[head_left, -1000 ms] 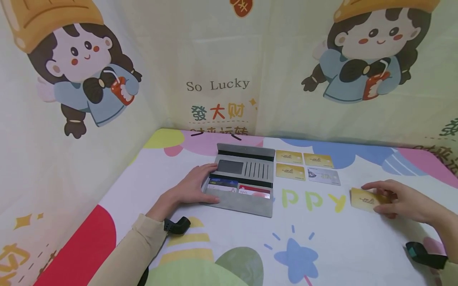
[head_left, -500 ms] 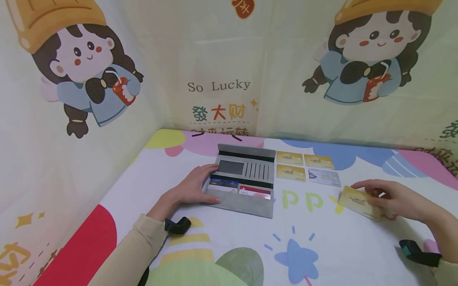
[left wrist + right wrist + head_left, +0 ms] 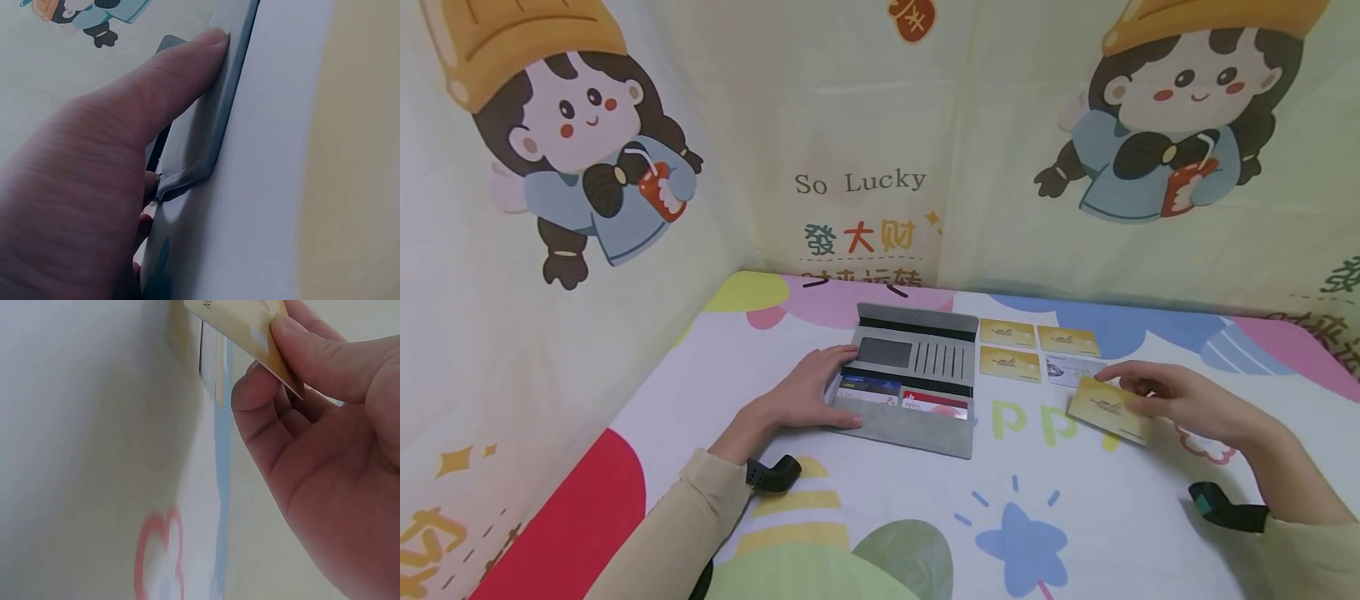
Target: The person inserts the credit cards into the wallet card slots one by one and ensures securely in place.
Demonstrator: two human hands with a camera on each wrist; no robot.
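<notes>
A grey bifold wallet (image 3: 917, 433) lies opened out on the table, with a blue card (image 3: 868, 392) and a red-and-white card (image 3: 934, 402) in its lower slots. My left hand (image 3: 805, 390) holds the wallet's left side. In the left wrist view the thumb (image 3: 181, 69) lies over its flap, with other fingers by the edge, partly hidden. My right hand (image 3: 1187, 400) pinches a gold card (image 3: 1105, 408) between thumb and fingers, tilted above the table. The card partly covers a silver card (image 3: 1067, 369) in the head view.
Three gold cards lie right of the wallet: the back left card (image 3: 1006, 332), back right card (image 3: 1067, 340) and front left card (image 3: 1009, 363). A printed cloth (image 3: 910, 492) covers the table. Patterned curtains (image 3: 985, 167) hang behind and at the left.
My right hand has carried the gold card leftward and slightly away from me, toward the silver card, raising and tilting it. The left hand and wallet have stayed in place.
</notes>
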